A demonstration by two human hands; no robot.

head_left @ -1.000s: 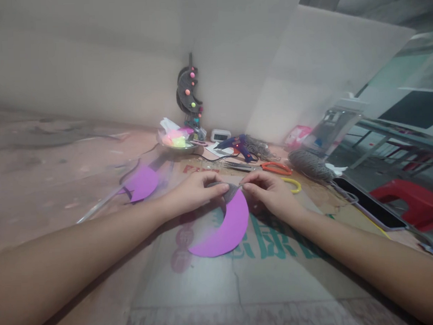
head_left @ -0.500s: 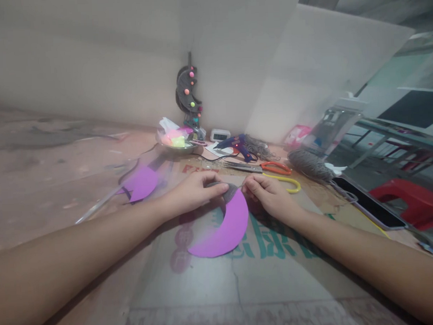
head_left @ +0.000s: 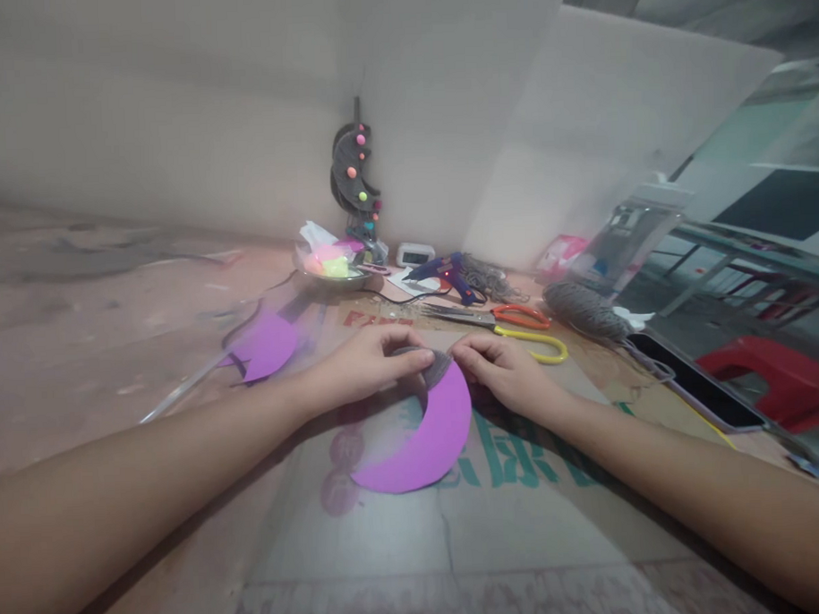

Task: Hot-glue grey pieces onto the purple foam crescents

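A purple crescent cutout (head_left: pixel 434 440) is held over the cardboard, its upper end wrapped in grey yarn (head_left: pixel 438 369). My left hand (head_left: pixel 377 362) is closed on that wrapped end, thumb in front and fingers behind. At the crescent's right edge, just beside the wrapping, the fingers of my right hand (head_left: pixel 488 362) are pinched together on the yarn strand, which is mostly hidden by the fingertips. The crescent's lower tip points left, bare of yarn.
Behind my hands lie scissors (head_left: pixel 524 316), a glue gun (head_left: pixel 452 274) and a yarn ball (head_left: pixel 581 310). A bowl (head_left: pixel 332 281) of colourful bits stands near a decorated grey crescent (head_left: pixel 347 166). A phone (head_left: pixel 698 382) lies right, another purple piece (head_left: pixel 267 346) left, cardboard (head_left: pixel 364 550) underneath.
My right hand has moved slightly left, closer to the crescent's edge. The crescent has tilted a little, its lower tip shifting left and down. My left hand keeps its hold.
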